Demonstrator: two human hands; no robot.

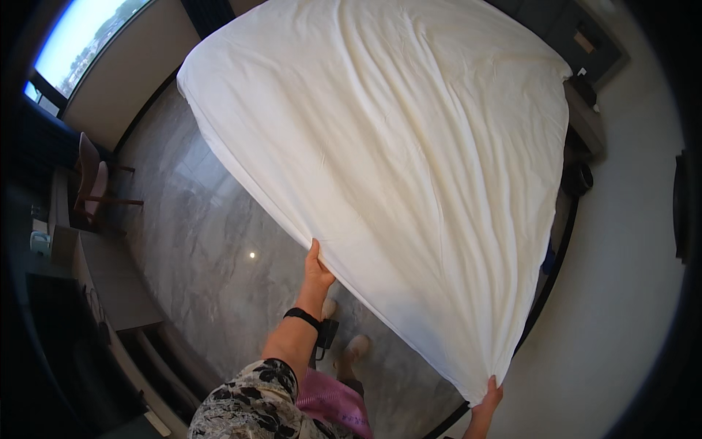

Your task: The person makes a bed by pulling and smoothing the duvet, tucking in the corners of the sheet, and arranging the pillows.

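A large white bed sheet (351, 142) spreads away from me, its far part over what looks like a bed. My left hand (320, 269) grips the near edge around its middle, thumb on top. At the lower right, my right hand (488, 398) clutches the near right corner. Long folds fan out from that corner across the cloth. Between my hands the edge is drawn fairly straight, raised above the floor. The sheet hides whatever lies under it.
Grey marble-look floor (203, 263) extends to the left, with a pink chair (96, 186) by the window wall. A long cabinet (112, 274) and a dark screen (60, 340) line the left side. A dark bin (578, 178) stands near the right wall (620, 230). A headboard (592, 49) rises behind.
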